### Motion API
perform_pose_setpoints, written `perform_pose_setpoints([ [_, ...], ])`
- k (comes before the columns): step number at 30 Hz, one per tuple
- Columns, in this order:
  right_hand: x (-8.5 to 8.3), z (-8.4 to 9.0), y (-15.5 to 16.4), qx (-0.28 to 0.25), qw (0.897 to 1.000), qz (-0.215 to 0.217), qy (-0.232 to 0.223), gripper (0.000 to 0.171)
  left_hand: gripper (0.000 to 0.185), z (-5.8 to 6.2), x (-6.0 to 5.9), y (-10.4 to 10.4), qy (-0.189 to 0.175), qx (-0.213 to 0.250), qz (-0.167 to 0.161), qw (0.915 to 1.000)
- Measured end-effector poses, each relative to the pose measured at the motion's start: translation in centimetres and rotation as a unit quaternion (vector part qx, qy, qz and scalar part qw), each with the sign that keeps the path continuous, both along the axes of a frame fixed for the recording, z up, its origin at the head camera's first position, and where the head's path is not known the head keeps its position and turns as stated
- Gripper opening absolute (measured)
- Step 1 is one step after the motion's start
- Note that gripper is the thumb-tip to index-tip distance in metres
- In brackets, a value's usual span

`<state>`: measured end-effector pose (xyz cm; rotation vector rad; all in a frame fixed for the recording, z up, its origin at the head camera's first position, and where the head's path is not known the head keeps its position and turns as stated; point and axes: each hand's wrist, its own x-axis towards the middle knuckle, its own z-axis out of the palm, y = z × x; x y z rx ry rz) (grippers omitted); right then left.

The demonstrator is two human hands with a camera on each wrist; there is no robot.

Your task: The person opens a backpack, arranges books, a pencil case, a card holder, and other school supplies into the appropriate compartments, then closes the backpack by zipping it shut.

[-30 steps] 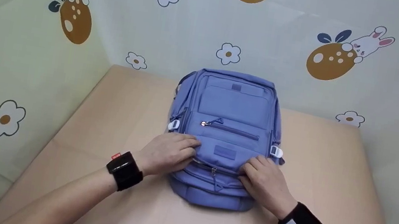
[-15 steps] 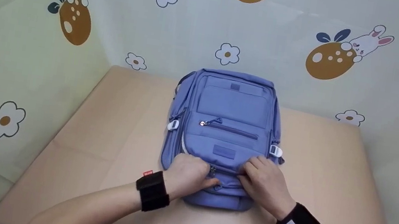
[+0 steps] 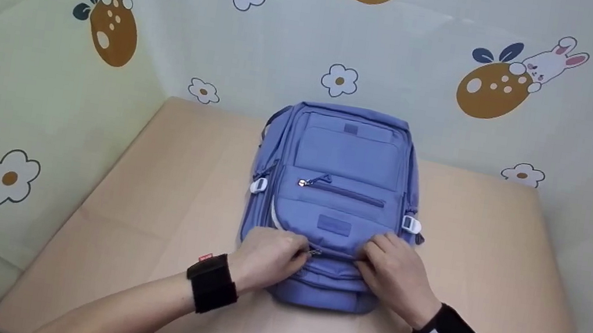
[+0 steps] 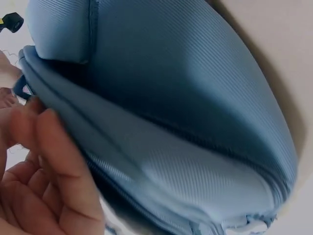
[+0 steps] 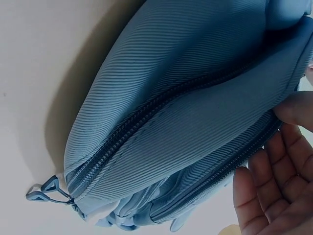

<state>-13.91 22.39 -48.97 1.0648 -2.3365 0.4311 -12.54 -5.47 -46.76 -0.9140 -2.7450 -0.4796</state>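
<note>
Blue backpack (image 3: 336,196) is laid flat on table (image 3: 160,211). Zipper pull (image 3: 314,251) is pinched by left hand (image 3: 266,256); fabric beside it is gripped by right hand (image 3: 395,275).

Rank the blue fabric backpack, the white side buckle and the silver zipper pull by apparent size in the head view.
1. Blue fabric backpack
2. White side buckle
3. Silver zipper pull, clearly the smallest

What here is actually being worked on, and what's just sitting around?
In use:
- blue backpack, lying flat
- its front zipper
- left hand, pinching at the zipper
- right hand, fingers curled on the backpack's front edge

Just there:
- tan table
- cartoon-print backdrop
</note>
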Motion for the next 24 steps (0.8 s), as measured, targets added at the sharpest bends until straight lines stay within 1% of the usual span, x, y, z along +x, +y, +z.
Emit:
perform_pose_setpoints([
  [3,0.0,-0.1,0.1,0.002,1.0,-0.001,0.0,0.016,0.02,0.1,0.0,-0.9,0.023,-0.004,0.008,0.9997],
  [6,0.0,-0.1,0.1,0.006,1.0,-0.003,-0.001,0.017,0.022,0.2,-0.2,-2.3,0.036,-0.008,0.023,0.9991],
  [11,0.0,0.0,0.2,0.007,1.0,-0.002,0.005,0.019,0.018,0.8,-1.0,-4.9,0.036,-0.023,0.059,0.9974],
  [14,0.0,0.1,0.2,0.008,1.0,-0.005,0.004,0.019,0.018,1.0,-1.6,-5.9,0.027,-0.022,0.077,0.9964],
  [16,0.1,0.2,0.1,0.009,1.0,-0.006,0.002,0.019,0.018,1.1,-2.0,-6.3,0.017,-0.015,0.077,0.9968],
  [19,0.1,0.4,0.0,0.008,1.0,-0.002,0.004,0.02,0.015,0.9,-2.2,-6.6,0.005,0.002,0.065,0.9979],
  [24,0.1,1.1,-0.7,0.009,1.0,0.002,0.003,0.021,0.006,0.7,-2.3,-6.7,0.006,0.026,0.04,0.9988],
])
